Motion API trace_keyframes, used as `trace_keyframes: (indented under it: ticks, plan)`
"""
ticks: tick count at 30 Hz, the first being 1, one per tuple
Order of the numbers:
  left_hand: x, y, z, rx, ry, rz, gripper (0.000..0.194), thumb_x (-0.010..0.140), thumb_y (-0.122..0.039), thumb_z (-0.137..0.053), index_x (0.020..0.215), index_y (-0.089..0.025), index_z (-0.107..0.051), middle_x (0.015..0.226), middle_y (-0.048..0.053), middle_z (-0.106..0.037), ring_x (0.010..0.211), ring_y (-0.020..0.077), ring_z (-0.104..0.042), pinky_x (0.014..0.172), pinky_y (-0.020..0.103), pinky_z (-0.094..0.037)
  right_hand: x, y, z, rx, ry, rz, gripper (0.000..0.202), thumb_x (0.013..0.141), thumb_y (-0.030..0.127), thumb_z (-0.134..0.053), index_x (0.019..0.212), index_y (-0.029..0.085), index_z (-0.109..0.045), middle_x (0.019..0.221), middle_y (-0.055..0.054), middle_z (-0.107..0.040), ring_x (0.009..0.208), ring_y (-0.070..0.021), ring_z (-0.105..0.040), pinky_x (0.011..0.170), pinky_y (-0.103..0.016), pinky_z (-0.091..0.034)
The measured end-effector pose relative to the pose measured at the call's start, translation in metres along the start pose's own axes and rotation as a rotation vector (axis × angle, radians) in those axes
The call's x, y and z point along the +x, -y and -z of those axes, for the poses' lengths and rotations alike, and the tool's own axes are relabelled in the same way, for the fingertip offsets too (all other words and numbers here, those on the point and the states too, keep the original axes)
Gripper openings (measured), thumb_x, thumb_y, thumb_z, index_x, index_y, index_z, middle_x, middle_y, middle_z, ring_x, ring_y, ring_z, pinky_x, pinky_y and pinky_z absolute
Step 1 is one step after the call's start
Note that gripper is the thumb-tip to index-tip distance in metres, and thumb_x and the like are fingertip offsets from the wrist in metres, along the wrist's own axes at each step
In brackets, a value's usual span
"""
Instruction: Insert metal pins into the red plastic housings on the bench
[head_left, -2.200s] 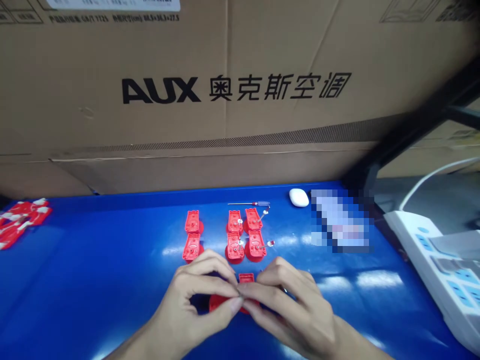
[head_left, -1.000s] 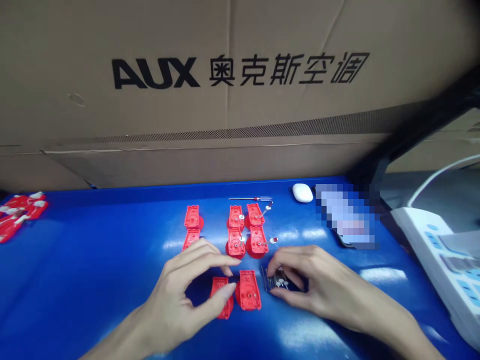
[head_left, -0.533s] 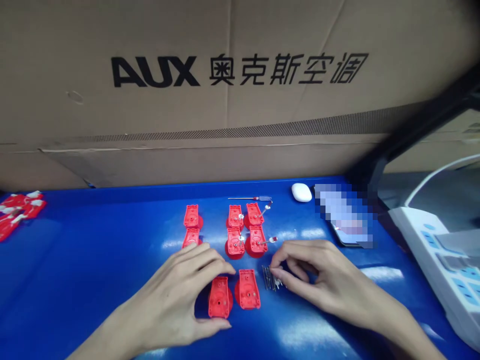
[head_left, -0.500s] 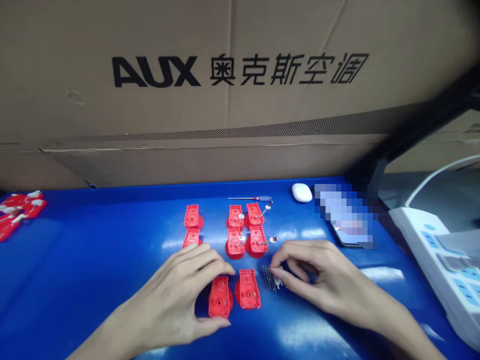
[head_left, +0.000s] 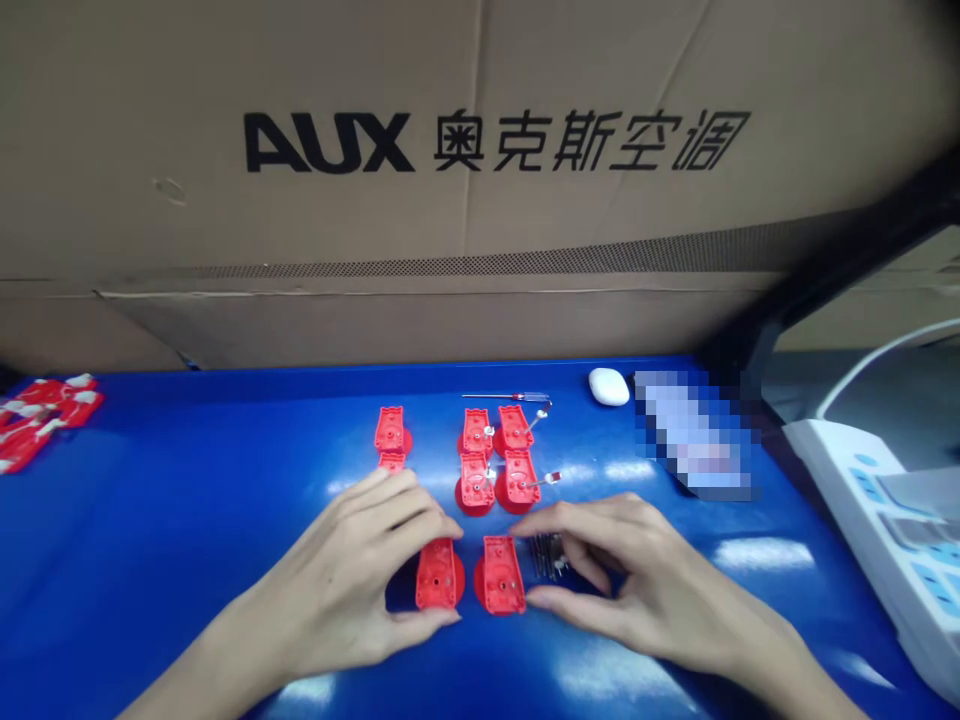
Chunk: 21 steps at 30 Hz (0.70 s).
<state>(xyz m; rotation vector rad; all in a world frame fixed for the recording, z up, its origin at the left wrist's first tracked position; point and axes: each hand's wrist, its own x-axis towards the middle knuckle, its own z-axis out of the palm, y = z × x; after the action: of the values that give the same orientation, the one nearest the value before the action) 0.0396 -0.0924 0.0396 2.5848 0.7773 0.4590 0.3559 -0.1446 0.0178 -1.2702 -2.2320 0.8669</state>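
Two red plastic parts lie side by side near the front. Around the left red part (head_left: 437, 575) my left hand (head_left: 360, 570) curves, thumb and forefinger spread at its lower and upper ends. The right red part (head_left: 502, 576) sits between the spread thumb and forefinger of my right hand (head_left: 630, 580); whether the fingertips touch it cannot be made out. Small dark metal pins (head_left: 543, 556) with white bits lie partly under my right hand. Behind are more red parts (head_left: 475, 482), some with white-tipped metal rods, and one is partly covered by my left hand.
A screwdriver (head_left: 506, 398) lies behind the red parts, with a white rounded case (head_left: 608, 387) and a blurred-out flat object (head_left: 694, 430) to its right. A white power strip (head_left: 862, 480) is at right, red-and-white pieces (head_left: 45, 415) at far left. A large cardboard box (head_left: 337, 230) stands behind.
My right hand has moved left from the pins to the right red part, and its thumb and forefinger have opened. My left hand stays around the left part. The view has shifted slightly.
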Motion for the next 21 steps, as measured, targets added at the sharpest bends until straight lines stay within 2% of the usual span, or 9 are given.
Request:
trace_keyframes:
  ticks: [6, 12, 16, 21]
  plan:
    - [0.005, 0.011, 0.007, 0.114, -0.157, 0.028, 0.038, 0.098, -0.033, -0.085, 0.133, -0.027, -0.069, 0.119, 0.003, -0.079, 0.111, 0.0265, -0.067, 0.097, 0.043, -0.047, 0.002, 0.004, -0.015, -0.034, 0.070, 0.028, 0.042, 0.104, 0.053, -0.075, 0.140, 0.031, -0.071, 0.070, 0.009, -0.063, 0.061, -0.0107, -0.062, 0.070, -0.028, -0.040]
    - [0.012, 0.028, 0.003, 0.208, -0.314, 0.082, 0.044, 0.100, -0.034, -0.084, 0.141, -0.029, -0.068, 0.133, 0.006, -0.076, 0.124, 0.0277, -0.067, 0.104, 0.044, -0.046, 0.000, 0.004, -0.020, -0.014, 0.060, 0.059, 0.036, 0.104, 0.047, -0.076, 0.137, 0.033, -0.072, 0.077, 0.009, -0.072, 0.065, -0.0106, -0.067, 0.074, -0.029, -0.041]
    - [0.025, 0.039, 0.001, 0.171, -0.298, 0.172, 0.054, 0.097, -0.033, -0.087, 0.146, -0.031, -0.065, 0.135, 0.005, -0.074, 0.126, 0.0285, -0.066, 0.105, 0.044, -0.046, 0.000, 0.006, -0.024, -0.018, 0.038, 0.102, 0.033, 0.105, 0.038, -0.074, 0.137, 0.034, -0.071, 0.085, 0.009, -0.077, 0.067, -0.0099, -0.069, 0.074, -0.029, -0.041]
    - [0.046, 0.053, 0.000, 0.135, -0.227, 0.241, 0.075, 0.092, -0.032, -0.091, 0.156, -0.030, -0.053, 0.136, 0.005, -0.075, 0.130, 0.0296, -0.066, 0.112, 0.047, -0.046, -0.001, 0.006, -0.031, -0.056, 0.017, 0.205, 0.034, 0.109, 0.032, -0.068, 0.143, 0.032, -0.065, 0.102, 0.005, -0.083, 0.080, -0.0128, -0.076, 0.073, -0.030, -0.043]
